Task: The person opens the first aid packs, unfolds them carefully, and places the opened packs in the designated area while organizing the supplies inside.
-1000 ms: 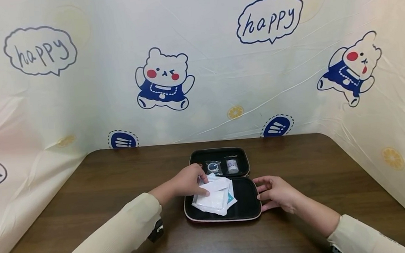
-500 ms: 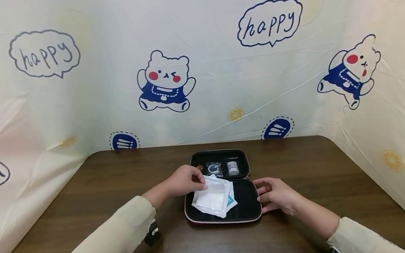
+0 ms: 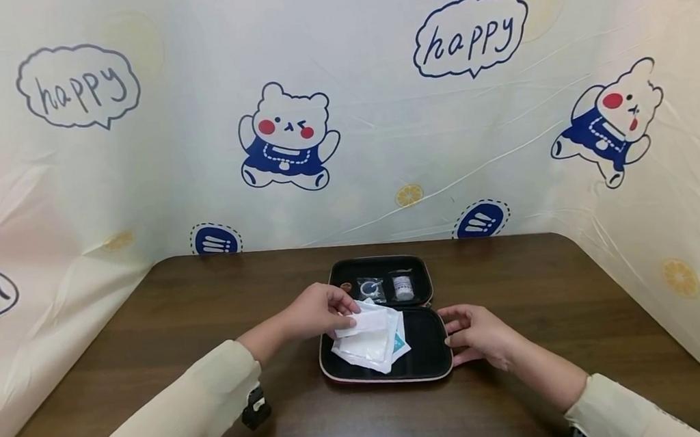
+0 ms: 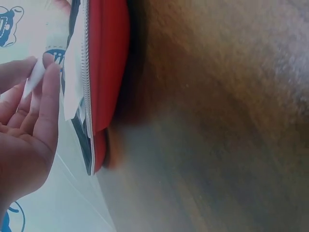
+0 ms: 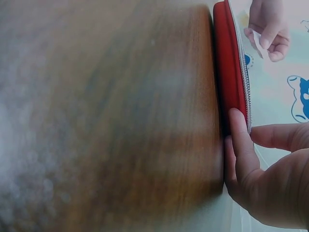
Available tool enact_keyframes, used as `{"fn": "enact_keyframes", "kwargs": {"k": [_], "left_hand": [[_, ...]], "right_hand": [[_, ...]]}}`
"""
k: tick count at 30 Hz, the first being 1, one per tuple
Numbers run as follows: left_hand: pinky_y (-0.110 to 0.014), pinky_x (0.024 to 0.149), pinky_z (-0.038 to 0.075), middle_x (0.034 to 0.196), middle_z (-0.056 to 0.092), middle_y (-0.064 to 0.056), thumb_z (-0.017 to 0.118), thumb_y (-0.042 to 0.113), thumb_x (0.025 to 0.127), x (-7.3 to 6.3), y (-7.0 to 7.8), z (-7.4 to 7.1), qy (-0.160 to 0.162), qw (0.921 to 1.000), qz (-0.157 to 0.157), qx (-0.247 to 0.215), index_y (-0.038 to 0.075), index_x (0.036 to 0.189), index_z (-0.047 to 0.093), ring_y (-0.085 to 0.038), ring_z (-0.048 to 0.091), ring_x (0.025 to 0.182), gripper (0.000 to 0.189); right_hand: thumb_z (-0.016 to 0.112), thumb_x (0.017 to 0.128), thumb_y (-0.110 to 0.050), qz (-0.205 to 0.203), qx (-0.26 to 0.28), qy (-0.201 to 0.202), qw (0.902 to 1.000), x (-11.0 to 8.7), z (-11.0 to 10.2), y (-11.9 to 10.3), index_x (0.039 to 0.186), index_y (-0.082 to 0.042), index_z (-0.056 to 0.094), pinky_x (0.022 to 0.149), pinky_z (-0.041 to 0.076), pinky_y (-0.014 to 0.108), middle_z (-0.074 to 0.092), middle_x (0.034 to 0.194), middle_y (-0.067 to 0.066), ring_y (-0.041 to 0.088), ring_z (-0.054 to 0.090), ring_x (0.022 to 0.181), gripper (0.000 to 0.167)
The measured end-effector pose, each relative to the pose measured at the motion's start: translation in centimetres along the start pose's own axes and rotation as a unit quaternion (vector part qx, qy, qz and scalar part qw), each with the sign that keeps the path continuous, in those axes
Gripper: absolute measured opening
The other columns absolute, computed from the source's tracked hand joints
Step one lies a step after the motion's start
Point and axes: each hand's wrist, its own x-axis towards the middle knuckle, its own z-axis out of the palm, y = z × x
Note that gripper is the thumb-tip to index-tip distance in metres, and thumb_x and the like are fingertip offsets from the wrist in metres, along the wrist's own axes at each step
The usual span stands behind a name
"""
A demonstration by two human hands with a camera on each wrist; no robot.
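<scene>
My left hand (image 3: 323,310) pinches a thin white packet (image 3: 369,321) between thumb and fingers. It is raised over the near half of an open zip case (image 3: 431,349), red outside and black inside. Below it, a flat white packet (image 3: 363,351) lies on another packet with a teal print (image 3: 399,343), on the left of that half. In the left wrist view the pinched packet (image 4: 35,77) shows nearly edge-on. My right hand (image 3: 479,335) touches the case's right side; in the right wrist view its fingertips rest at the red wall (image 5: 229,67) and zip.
The case's far half (image 3: 381,265) holds a small white bottle (image 3: 403,288), a clear bag with a round white item (image 3: 370,289) and a small brownish item (image 3: 346,287). The case lies on a brown wooden table (image 3: 207,291), with a printed curtain (image 3: 372,107) behind.
The left hand, which was over the white packets, now lifts a thin packet slightly above the pile and shifts a little left. The right hand stays at the case's side.
</scene>
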Motion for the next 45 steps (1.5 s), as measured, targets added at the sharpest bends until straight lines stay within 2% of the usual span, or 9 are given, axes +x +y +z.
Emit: {"fn": "enact_keyframes", "kwargs": {"k": [9, 16, 22, 37, 45], "left_hand": [[-0.032, 0.058, 0.058, 0.083, 0.065, -0.007, 0.075, 0.004, 0.083, -0.7, 0.2, 0.4, -0.04, 0.9982, -0.004, -0.044, 0.004, 0.098, 0.075, -0.018, 0.059, 0.069, 0.014], [-0.031, 0.054, 0.057, 0.084, 0.064, -0.009, 0.075, 0.0, 0.082, -1.2, 0.3, 1.6, -0.073, 0.9941, -0.014, -0.079, 0.002, 0.096, 0.075, -0.017, 0.059, 0.068, 0.014], [-0.029, 0.051, 0.057, 0.076, 0.065, -0.008, 0.076, -0.001, 0.081, -1.2, 0.5, 2.5, -0.079, 0.9942, -0.025, -0.068, 0.001, 0.092, 0.075, -0.015, 0.06, 0.065, 0.012], [-0.027, 0.051, 0.056, 0.074, 0.067, -0.004, 0.077, -0.001, 0.078, -0.2, 1.4, 4.4, -0.056, 0.9954, -0.076, -0.013, 0.003, 0.081, 0.075, -0.012, 0.058, 0.054, 0.006], [-0.025, 0.048, 0.055, 0.072, 0.066, -0.005, 0.076, -0.003, 0.076, 0.1, 1.9, 4.7, -0.055, 0.9938, -0.096, 0.009, 0.001, 0.079, 0.075, -0.011, 0.055, 0.047, 0.005]], "right_hand": [[0.059, 0.083, 0.017, -0.001, -0.002, 0.001, 1.0, 0.1, -0.1, 0.1, 0.142, 0.008, 0.037, 0.066, 0.06, 0.045, 0.057, 0.109, 0.023, 0.025, 0.064, 0.081, 0.063], [0.059, 0.083, 0.017, 0.002, -0.001, 0.004, 1.0, 0.4, -0.1, 0.2, 0.142, 0.006, 0.038, 0.066, 0.06, 0.045, 0.057, 0.108, 0.022, 0.025, 0.065, 0.08, 0.063], [0.059, 0.083, 0.016, 0.002, -0.004, 0.004, 1.0, 0.5, -0.1, 0.4, 0.141, 0.006, 0.039, 0.065, 0.06, 0.044, 0.058, 0.108, 0.022, 0.025, 0.065, 0.08, 0.063], [0.059, 0.083, 0.017, -0.001, -0.006, 0.006, 1.0, 0.3, -0.3, 0.2, 0.142, 0.006, 0.038, 0.065, 0.06, 0.044, 0.058, 0.108, 0.022, 0.025, 0.065, 0.08, 0.063], [0.06, 0.083, 0.016, 0.004, -0.008, 0.009, 0.9999, 0.3, -0.1, 0.1, 0.142, 0.006, 0.039, 0.065, 0.06, 0.043, 0.057, 0.109, 0.023, 0.025, 0.065, 0.08, 0.063]]}}
